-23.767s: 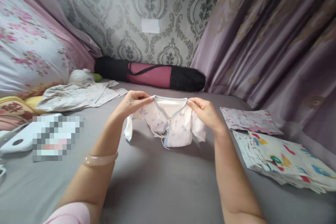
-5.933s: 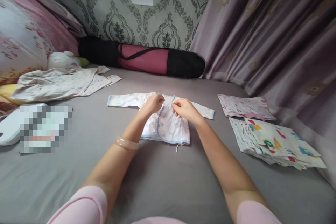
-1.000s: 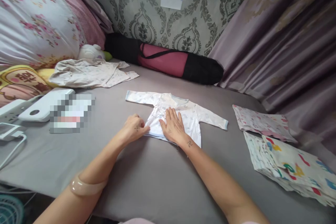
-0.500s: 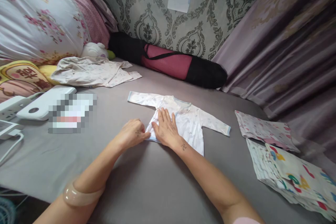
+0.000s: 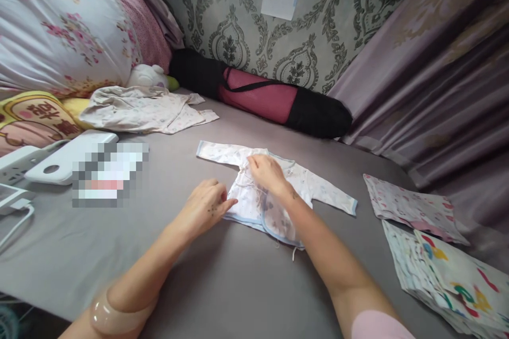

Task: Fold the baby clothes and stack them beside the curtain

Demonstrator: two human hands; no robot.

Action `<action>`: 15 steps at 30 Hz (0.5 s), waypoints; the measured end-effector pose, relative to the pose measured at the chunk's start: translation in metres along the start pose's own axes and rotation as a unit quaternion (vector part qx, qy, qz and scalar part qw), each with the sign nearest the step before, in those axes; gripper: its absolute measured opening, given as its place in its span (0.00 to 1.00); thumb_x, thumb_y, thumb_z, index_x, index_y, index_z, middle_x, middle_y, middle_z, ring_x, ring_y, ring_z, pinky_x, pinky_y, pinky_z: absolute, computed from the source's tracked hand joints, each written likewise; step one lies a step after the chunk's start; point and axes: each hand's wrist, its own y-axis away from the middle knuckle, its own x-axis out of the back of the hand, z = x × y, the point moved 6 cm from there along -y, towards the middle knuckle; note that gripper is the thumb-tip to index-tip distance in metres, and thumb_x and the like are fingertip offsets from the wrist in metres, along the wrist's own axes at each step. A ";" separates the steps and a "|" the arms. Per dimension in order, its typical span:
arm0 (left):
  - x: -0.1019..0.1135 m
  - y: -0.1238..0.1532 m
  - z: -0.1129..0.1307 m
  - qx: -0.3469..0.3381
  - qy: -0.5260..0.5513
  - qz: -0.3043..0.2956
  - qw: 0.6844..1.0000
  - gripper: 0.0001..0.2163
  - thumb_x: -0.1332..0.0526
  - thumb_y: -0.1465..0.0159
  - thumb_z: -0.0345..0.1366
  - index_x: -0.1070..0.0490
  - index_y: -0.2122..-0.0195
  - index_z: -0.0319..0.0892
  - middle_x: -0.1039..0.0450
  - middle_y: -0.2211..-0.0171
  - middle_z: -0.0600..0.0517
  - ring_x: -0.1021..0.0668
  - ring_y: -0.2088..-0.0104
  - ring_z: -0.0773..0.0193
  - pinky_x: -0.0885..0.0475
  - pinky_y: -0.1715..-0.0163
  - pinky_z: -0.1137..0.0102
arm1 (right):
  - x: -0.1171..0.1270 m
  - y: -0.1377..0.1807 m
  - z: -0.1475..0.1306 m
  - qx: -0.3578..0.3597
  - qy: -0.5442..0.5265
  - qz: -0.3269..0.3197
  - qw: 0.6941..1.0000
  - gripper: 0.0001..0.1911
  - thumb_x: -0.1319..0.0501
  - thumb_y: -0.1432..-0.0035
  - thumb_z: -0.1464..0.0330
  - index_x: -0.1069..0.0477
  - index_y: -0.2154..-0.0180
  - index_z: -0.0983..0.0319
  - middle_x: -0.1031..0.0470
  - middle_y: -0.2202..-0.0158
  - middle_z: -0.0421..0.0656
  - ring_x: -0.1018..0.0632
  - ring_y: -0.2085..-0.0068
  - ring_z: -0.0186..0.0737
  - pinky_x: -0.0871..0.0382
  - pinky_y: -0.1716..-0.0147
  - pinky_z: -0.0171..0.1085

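Note:
A small white baby shirt [image 5: 244,198] with pale prints and light blue trim lies spread on the grey sheet, its sleeves stretched to both sides. Its curved front flap shows at the lower right, and thin white ties hang past the hem. My right hand [image 5: 268,172] is closed at the chest near the left sleeve, fingertips pinching the shirt's cloth; the forearm covers part of the right side. At the lower left side edge is my left hand [image 5: 209,201], its fingers curled and its thumb over the cloth near the hem; its fingertips are partly hidden.
Folded printed cloths [image 5: 413,206] and a stack of colourful cloths [image 5: 457,275] lie at right. A crumpled printed garment [image 5: 143,108] is at the back left, near a white power bank [image 5: 71,156] and a power strip [image 5: 16,164]. A black-and-pink bag [image 5: 258,95] lies along the wall.
My right hand has lifted from lying flat on the shirt and closed near the upper left chest. The blue-edged flap and ties now show at the lower front. My left hand stays by the hem.

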 end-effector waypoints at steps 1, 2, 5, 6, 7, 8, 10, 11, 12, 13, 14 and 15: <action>0.001 0.000 0.005 -0.037 0.002 0.028 0.999 0.13 0.46 0.33 0.45 0.30 0.67 0.42 0.28 0.63 0.46 0.28 0.61 0.56 0.32 0.59 0.63 | 0.006 -0.014 0.010 -0.014 0.012 0.021 1.000 0.24 0.58 0.28 0.65 0.23 0.54 0.60 0.21 0.52 0.49 0.24 0.50 0.45 0.37 0.51 0.38; 0.001 0.001 0.010 -0.077 0.001 0.050 0.996 0.12 0.48 0.31 0.42 0.30 0.64 0.42 0.28 0.62 0.45 0.29 0.61 0.56 0.32 0.58 0.62 | 0.009 -0.028 0.019 -0.023 0.022 0.027 0.999 0.23 0.57 0.29 0.66 0.23 0.53 0.59 0.21 0.52 0.48 0.24 0.50 0.45 0.38 0.52 0.38; -0.006 0.002 0.021 -0.164 -0.011 0.057 0.985 0.11 0.52 0.30 0.36 0.30 0.60 0.43 0.28 0.59 0.44 0.30 0.59 0.55 0.31 0.56 0.61 | 0.004 -0.060 0.037 -0.023 0.043 -0.002 0.999 0.21 0.54 0.30 0.69 0.23 0.52 0.58 0.21 0.50 0.47 0.25 0.49 0.45 0.39 0.53 0.38; -0.010 0.001 0.023 -0.174 -0.019 0.045 0.984 0.11 0.52 0.30 0.34 0.30 0.60 0.44 0.28 0.59 0.44 0.31 0.58 0.55 0.31 0.55 0.61 | 0.001 -0.067 0.039 -0.015 0.049 -0.020 0.998 0.20 0.54 0.31 0.69 0.23 0.53 0.58 0.21 0.51 0.47 0.26 0.48 0.45 0.39 0.52 0.38; -0.013 0.000 0.022 -0.176 -0.028 0.034 0.983 0.11 0.52 0.31 0.33 0.30 0.61 0.44 0.27 0.59 0.44 0.31 0.57 0.54 0.31 0.54 0.60 | -0.003 -0.073 0.039 -0.007 0.054 -0.036 0.998 0.20 0.53 0.31 0.70 0.22 0.53 0.58 0.21 0.51 0.47 0.26 0.48 0.46 0.40 0.52 0.39; -0.017 -0.001 0.021 -0.174 -0.038 0.022 0.984 0.11 0.52 0.31 0.32 0.30 0.61 0.44 0.27 0.59 0.45 0.31 0.55 0.54 0.31 0.54 0.60 | -0.005 -0.077 0.037 0.001 0.058 -0.048 0.997 0.19 0.52 0.31 0.70 0.22 0.54 0.58 0.21 0.51 0.47 0.27 0.48 0.46 0.40 0.51 0.39; -0.022 -0.003 0.018 -0.165 -0.052 0.005 0.985 0.11 0.51 0.33 0.30 0.30 0.61 0.45 0.27 0.57 0.45 0.31 0.53 0.53 0.31 0.53 0.60 | -0.008 -0.082 0.034 0.010 0.059 -0.064 0.996 0.18 0.50 0.33 0.71 0.21 0.56 0.58 0.21 0.51 0.47 0.27 0.47 0.46 0.41 0.50 0.40; -0.024 -0.003 0.017 -0.163 -0.054 0.000 0.985 0.11 0.51 0.33 0.29 0.30 0.59 0.45 0.27 0.56 0.45 0.31 0.52 0.52 0.31 0.52 0.60 | -0.008 -0.084 0.033 0.012 0.059 -0.069 0.996 0.17 0.49 0.33 0.71 0.21 0.56 0.58 0.21 0.51 0.47 0.27 0.48 0.46 0.41 0.50 0.40; -0.024 -0.003 0.016 -0.161 -0.053 -0.002 0.985 0.12 0.51 0.34 0.28 0.29 0.58 0.46 0.27 0.55 0.45 0.31 0.50 0.52 0.31 0.52 0.60 | -0.007 -0.086 0.032 0.014 0.058 -0.076 0.995 0.16 0.48 0.34 0.71 0.21 0.56 0.58 0.21 0.51 0.46 0.27 0.48 0.46 0.41 0.50 0.41; -0.025 -0.003 0.016 -0.161 -0.051 -0.003 0.986 0.13 0.51 0.34 0.27 0.29 0.56 0.46 0.26 0.53 0.45 0.31 0.48 0.52 0.31 0.51 0.59 | -0.007 -0.087 0.031 0.015 0.057 -0.084 0.995 0.16 0.47 0.35 0.72 0.21 0.55 0.58 0.21 0.52 0.46 0.27 0.48 0.47 0.41 0.50 0.41; -0.025 -0.002 0.015 -0.163 -0.048 -0.003 0.986 0.15 0.51 0.35 0.26 0.30 0.54 0.46 0.27 0.51 0.46 0.31 0.46 0.52 0.31 0.49 0.59 | -0.006 -0.088 0.031 0.016 0.056 -0.091 0.994 0.15 0.46 0.36 0.72 0.21 0.56 0.58 0.20 0.52 0.46 0.26 0.48 0.47 0.41 0.50 0.41; -0.024 -0.001 0.015 -0.165 -0.046 -0.003 0.985 0.17 0.51 0.36 0.25 0.30 0.51 0.46 0.27 0.48 0.46 0.31 0.44 0.52 0.31 0.48 0.59 | -0.006 -0.090 0.031 0.017 0.055 -0.098 0.994 0.15 0.45 0.36 0.72 0.21 0.56 0.58 0.20 0.53 0.46 0.26 0.49 0.47 0.41 0.50 0.41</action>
